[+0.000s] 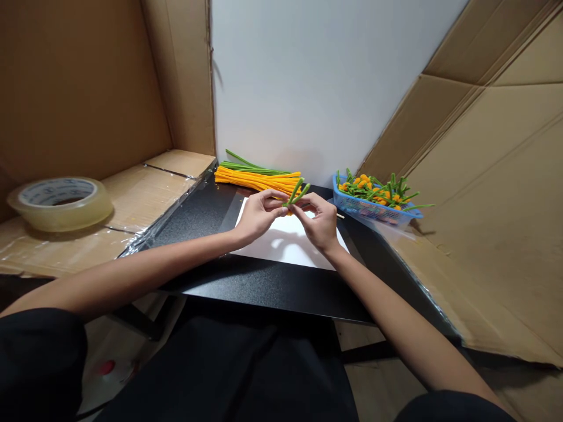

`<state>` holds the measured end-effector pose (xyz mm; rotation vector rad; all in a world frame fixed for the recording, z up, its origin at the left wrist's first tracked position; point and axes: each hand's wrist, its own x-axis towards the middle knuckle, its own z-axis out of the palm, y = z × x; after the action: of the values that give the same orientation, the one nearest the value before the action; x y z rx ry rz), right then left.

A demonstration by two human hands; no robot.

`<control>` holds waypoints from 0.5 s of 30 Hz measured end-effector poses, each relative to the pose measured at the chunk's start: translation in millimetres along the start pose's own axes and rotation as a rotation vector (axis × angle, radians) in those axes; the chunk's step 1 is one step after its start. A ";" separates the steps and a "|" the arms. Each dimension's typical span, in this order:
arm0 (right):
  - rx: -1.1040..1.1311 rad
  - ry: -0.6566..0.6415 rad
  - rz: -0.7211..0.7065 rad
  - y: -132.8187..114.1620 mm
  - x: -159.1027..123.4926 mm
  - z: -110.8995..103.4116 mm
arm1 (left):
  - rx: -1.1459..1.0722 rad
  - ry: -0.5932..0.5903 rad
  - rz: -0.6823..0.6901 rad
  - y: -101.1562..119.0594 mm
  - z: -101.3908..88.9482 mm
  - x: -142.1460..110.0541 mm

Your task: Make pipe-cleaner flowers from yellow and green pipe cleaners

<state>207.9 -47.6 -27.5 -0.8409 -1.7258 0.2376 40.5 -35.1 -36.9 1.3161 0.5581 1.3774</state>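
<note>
Over a white sheet of paper (pixel 285 252), my two hands meet, both pinching a green pipe cleaner (pixel 295 192) whose two ends point up in a V. My left hand (pixel 260 215) grips it from the left side, with thumb and fingertips closed. On the other side my right hand (pixel 320 221) is closed on it as well. A bit of orange shows just under the fingertips; the fingers hide most of it. Behind the hands lies a bundle of orange pipe cleaners (pixel 250 178), with green pipe cleaners (pixel 240 159) behind that.
At the back right, a blue basket (pixel 373 205) holds several green and orange pipe-cleaner pieces. A thin stick (pixel 340 216) pokes out beside my right hand. A roll of clear tape (pixel 61 202) rests on cardboard at the left. Cardboard walls (pixel 497 193) flank the black table (pixel 211 281).
</note>
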 end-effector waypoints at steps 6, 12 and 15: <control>-0.038 -0.010 -0.029 3.3 0.2 0.3 | -0.008 0.113 -0.060 -1.2 0.9 1.4; 0.005 -0.006 -0.044 2.9 -1.6 1.2 | 0.003 0.063 -0.094 -1.1 -1.3 3.0; 0.077 -0.047 0.022 4.4 -2.0 2.5 | 0.034 0.005 -0.074 0.0 -3.9 5.0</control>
<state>207.7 -45.0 -32.3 -0.8036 -1.7402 0.3392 38.0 -29.3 -36.0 1.3068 0.6299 1.3159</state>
